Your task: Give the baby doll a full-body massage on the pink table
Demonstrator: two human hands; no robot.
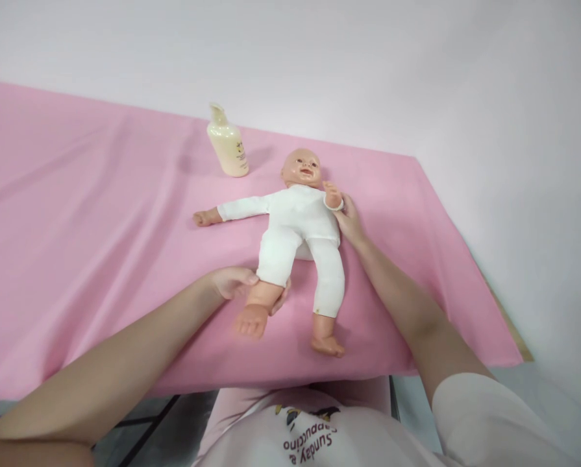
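A baby doll in a white suit lies face up, its head toward the far side of the table and its feet toward me. My left hand is wrapped around the doll's lower leg on the left, with the thumb on top and fingertips showing on the other side; that foot looks raised and slightly blurred. Beside the doll's torso on the right, my right hand grips the arm or side there, its fingers partly hidden behind the doll's small hand. The doll's other arm stretches out to the left on the cloth.
A cream pump bottle stands upright beyond the doll's outstretched arm. Wrinkled pink cloth covers the table, whose near edge runs close to my body. A white wall rises behind.
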